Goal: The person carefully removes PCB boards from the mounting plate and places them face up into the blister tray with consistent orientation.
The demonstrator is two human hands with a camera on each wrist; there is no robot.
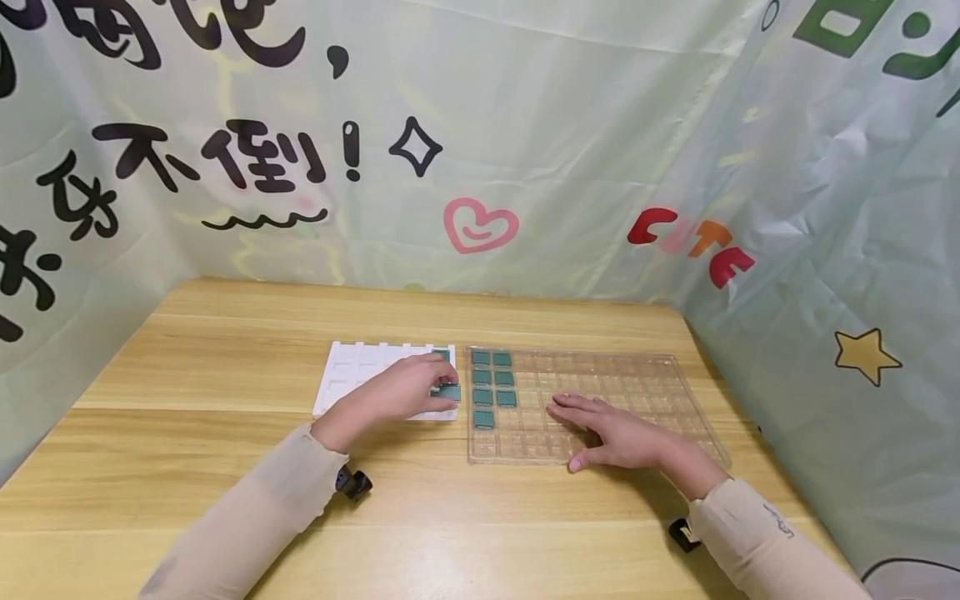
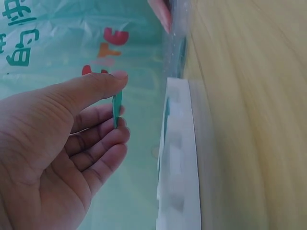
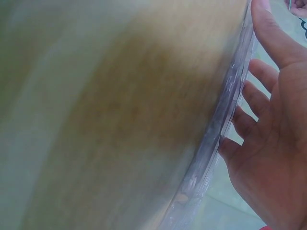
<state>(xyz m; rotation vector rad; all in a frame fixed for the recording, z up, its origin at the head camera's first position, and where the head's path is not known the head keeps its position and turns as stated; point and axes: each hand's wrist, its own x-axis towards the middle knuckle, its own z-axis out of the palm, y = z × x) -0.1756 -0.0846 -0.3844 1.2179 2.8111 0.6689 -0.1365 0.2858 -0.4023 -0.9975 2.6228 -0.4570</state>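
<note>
My left hand (image 1: 408, 388) pinches a thin green square chip (image 1: 448, 392) between thumb and fingers, above the right part of a white tray (image 1: 341, 385). In the left wrist view the chip (image 2: 116, 110) appears edge-on, clear of the white tray (image 2: 180, 158). Another green piece (image 1: 441, 354) lies in the white tray's far right corner. My right hand (image 1: 615, 433) rests with spread fingers on a clear plastic tray (image 1: 600, 367) with many pockets. Several green chips (image 1: 482, 397) fill pockets along its left side. In the right wrist view the fingers touch the clear tray's edge (image 3: 211, 139).
Both trays lie side by side on a wooden table (image 1: 420, 517), a narrow gap between them. A printed fabric curtain (image 1: 562, 150) stands behind the table and along its sides. Black wrist devices (image 1: 352, 483) show at both sleeves.
</note>
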